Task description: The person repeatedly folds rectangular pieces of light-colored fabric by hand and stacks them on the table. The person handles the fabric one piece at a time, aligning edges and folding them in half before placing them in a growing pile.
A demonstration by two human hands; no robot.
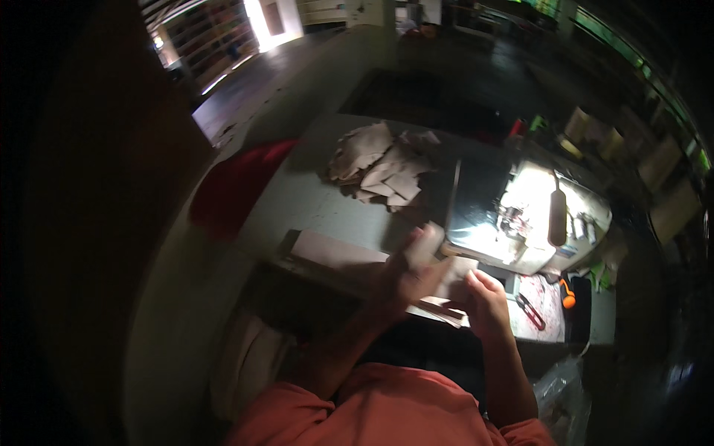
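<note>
Head view shows left hand (407, 269) and right hand (485, 299) both pinching a pale fabric piece (454, 276), sewing machine (520, 215) at two o'clock

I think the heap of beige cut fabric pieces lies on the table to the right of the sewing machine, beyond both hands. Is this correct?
Not quite. In the head view the heap of beige cut fabric pieces lies to the left of the sewing machine, not to its right. It is indeed on the table, beyond both hands.

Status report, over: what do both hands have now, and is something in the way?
Both hands: left, right on a pale fabric piece beside the sewing machine. Grip unclear. Cut-piece pile behind, apart. Small red tool right, apart.
</note>
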